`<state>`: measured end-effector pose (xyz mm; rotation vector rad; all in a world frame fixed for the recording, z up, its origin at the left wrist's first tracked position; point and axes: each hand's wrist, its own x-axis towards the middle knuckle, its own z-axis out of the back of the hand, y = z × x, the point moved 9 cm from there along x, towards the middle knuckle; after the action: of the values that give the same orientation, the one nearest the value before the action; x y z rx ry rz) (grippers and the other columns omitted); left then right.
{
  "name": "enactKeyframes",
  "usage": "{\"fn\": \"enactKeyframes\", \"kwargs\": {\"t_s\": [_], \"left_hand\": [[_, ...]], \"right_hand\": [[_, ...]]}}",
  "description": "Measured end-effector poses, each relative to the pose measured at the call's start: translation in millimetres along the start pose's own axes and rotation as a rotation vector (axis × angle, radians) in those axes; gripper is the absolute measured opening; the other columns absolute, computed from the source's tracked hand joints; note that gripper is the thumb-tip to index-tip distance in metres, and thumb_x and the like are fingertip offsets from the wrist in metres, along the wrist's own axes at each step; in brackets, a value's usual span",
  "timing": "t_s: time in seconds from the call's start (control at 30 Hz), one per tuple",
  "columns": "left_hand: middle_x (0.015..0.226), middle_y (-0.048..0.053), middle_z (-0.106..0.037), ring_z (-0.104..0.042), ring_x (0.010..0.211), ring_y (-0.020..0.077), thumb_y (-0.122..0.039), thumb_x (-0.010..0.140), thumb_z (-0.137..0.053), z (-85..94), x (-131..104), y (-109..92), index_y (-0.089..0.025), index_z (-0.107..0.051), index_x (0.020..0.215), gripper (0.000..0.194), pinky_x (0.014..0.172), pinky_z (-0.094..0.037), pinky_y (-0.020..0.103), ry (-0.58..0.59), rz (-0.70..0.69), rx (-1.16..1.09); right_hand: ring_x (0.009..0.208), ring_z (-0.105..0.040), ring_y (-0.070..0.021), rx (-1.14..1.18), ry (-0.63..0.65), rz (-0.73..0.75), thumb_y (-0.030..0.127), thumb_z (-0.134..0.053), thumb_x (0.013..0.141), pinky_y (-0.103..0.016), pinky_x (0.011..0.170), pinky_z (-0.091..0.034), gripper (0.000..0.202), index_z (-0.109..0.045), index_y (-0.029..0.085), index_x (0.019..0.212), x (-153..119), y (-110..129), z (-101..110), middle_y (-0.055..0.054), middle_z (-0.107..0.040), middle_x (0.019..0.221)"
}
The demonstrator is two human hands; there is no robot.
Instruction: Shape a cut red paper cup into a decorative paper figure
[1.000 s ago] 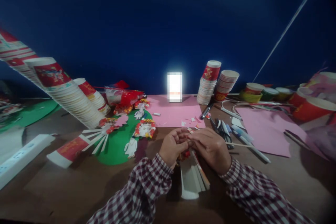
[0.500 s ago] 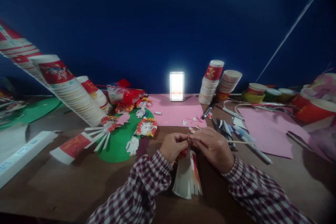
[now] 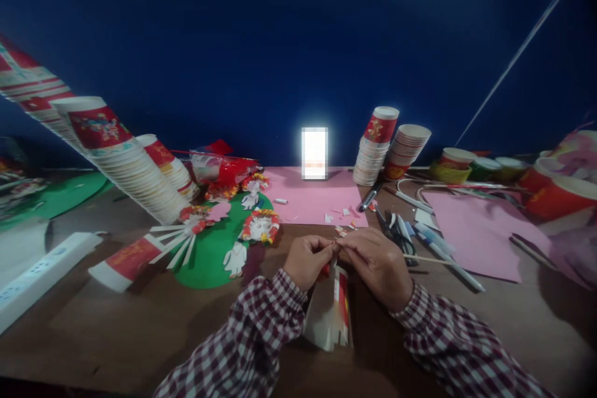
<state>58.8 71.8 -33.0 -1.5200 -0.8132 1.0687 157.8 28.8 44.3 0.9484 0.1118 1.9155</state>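
Brown wooden table (image 3: 116, 339) under and around the fingers. Flat pink paper sheet (image 3: 303, 202) beyond them. Red-and-white paper cup cut into strips (image 3: 321, 320) just below them, towards the wearer. Handling, my judgement: left steadies, right works in small moves, light pinch to avoid creasing. Right hand (image 3: 382, 264) arched, knuckles up; left hand (image 3: 303, 261) curled opposite. Fingers of both pinched on the cup's far end, tips nearly meeting; exact contact hidden.
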Motion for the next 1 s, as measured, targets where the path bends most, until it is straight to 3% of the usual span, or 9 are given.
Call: {"fn": "enactKeyframes", "kwargs": {"t_s": [0.5, 0.87, 1.0], "left_hand": [[0.042, -0.004, -0.046, -0.038, 0.033, 0.004, -0.039, 0.068, -0.059, 1.8, -0.7, -4.3, -0.011, -0.056, 0.06, 0.029, 0.034, -0.029, 0.015, -0.031, -0.067, 0.046], [0.048, -0.002, -0.05, -0.042, 0.037, 0.005, -0.037, 0.063, -0.063, -3.7, -2.6, 1.7, -0.01, -0.061, 0.072, 0.028, 0.035, -0.036, 0.016, 0.003, 0.038, -0.045], [0.047, -0.001, -0.049, -0.042, 0.038, 0.0047, -0.043, 0.065, -0.061, -2.1, -1.1, -0.2, -0.009, -0.06, 0.064, 0.034, 0.035, -0.036, 0.015, 0.0, -0.003, -0.085]], "right_hand": [[0.092, -0.054, -0.0161, -0.05, 0.058, 0.022, 0.019, -0.044, 0.084, -0.033, 0.082, -0.044, 0.025, -0.057, 0.022, 0.104, -1.1, 0.0, -2.1, -0.005, -0.062, 0.096], [0.088, -0.054, -0.016, -0.118, 0.003, 0.051, 0.02, -0.048, 0.082, -0.032, 0.08, -0.044, 0.021, -0.06, 0.02, 0.099, -2.9, 3.1, -1.0, -0.005, -0.063, 0.093], [0.085, -0.055, -0.0161, -0.086, -0.006, 0.039, 0.021, -0.046, 0.083, -0.033, 0.078, -0.044, 0.018, -0.062, 0.019, 0.092, -2.0, 3.5, 1.0, -0.005, -0.064, 0.088]]}}
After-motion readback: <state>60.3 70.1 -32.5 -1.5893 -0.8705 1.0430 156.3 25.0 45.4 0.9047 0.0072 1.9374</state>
